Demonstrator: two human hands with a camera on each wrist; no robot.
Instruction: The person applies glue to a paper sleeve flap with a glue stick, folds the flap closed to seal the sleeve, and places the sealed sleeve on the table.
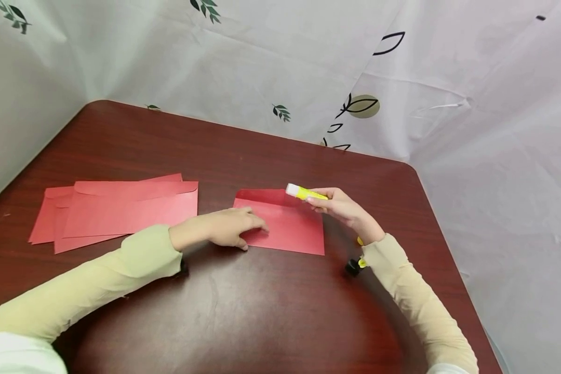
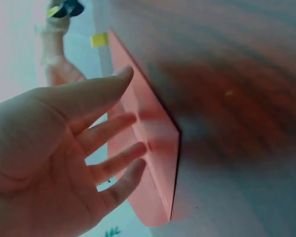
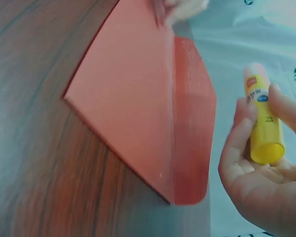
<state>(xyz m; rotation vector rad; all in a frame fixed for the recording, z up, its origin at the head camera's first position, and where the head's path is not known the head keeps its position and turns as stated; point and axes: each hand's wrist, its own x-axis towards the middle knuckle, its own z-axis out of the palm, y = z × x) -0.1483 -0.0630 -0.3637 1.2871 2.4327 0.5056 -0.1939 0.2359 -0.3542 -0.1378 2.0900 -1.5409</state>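
Observation:
A red envelope (image 1: 290,228) lies on the table with its flap (image 3: 192,123) folded out at the far side. My left hand (image 1: 231,227) is at the envelope's left part, its fingers spread and relaxed, fingertips touching or just over the paper. My right hand (image 1: 338,205) holds a yellow glue stick (image 3: 265,123) between thumb and fingers, above the envelope's far right corner. The stick's white end (image 1: 292,189) points left, over the flap.
Several red envelopes (image 1: 131,213) lie overlapped at the left of the brown table (image 1: 215,311). A small yellow piece (image 2: 98,40) stands beyond the envelope, near my right wrist. A white patterned sheet (image 1: 262,62) hangs behind the table.

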